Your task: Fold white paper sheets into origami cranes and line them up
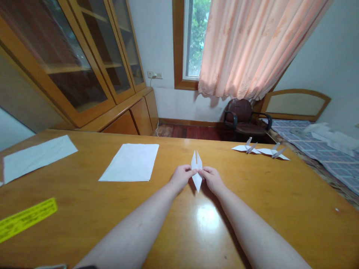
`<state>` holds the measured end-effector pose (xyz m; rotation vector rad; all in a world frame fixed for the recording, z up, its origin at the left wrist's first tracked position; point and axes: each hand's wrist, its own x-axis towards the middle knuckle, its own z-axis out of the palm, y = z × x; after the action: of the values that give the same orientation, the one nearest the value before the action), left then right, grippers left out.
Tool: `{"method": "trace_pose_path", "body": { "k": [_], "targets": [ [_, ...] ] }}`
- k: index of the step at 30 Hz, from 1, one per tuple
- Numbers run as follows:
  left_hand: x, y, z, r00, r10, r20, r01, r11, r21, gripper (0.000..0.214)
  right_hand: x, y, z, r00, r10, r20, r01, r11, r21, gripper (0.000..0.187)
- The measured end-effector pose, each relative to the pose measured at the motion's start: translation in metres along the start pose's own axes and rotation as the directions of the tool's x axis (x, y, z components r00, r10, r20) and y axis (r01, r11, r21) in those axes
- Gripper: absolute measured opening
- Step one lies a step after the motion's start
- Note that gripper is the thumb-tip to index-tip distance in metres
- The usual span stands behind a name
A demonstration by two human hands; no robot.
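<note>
A white folded paper [197, 164], a narrow diamond with two split points at its far end, is held a little above the table in front of me. My left hand [183, 177] pinches its left edge, thumb on top. On the opposite edge my right hand [211, 178] grips it the same way, and the two thumbs nearly meet at its middle. The single point of the paper faces me. The fingers under the paper are hidden.
Two finished paper cranes [248, 148] stand at the table's far right. A stack of white paper [130, 162] lies left of my hands, with another white sheet [39, 158] farther left. A yellow printed strip [28, 219] is near the left edge of the wooden table [112, 213].
</note>
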<state>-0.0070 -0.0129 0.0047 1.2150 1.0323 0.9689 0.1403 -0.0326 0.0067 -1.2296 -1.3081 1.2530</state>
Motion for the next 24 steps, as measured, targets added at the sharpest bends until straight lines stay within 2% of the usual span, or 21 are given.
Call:
{"method": "trace_pose_path", "body": {
  "k": [8, 12, 24],
  "targets": [
    [-0.0010, 0.0022, 0.0014, 0.999, 0.040, 0.015, -0.040, 0.999, -0.019, 0.026, -0.0044, -0.0033, 0.0024, 0.998, -0.046, -0.041, 0.045, 0.999, -0.011, 0.037],
    [0.0006, -0.0009, 0.0006, 0.999, 0.028, 0.036, -0.024, 0.995, -0.096, 0.024, -0.0028, -0.0019, 0.0008, 0.998, -0.056, -0.028, 0.056, 0.998, 0.011, 0.039],
    [0.0034, -0.0030, -0.0019, 1.000, 0.007, 0.010, -0.007, 1.000, -0.029, 0.028, 0.0026, 0.0010, -0.0019, 0.994, 0.061, -0.090, -0.049, 0.990, 0.130, 0.034]
  ]
}}
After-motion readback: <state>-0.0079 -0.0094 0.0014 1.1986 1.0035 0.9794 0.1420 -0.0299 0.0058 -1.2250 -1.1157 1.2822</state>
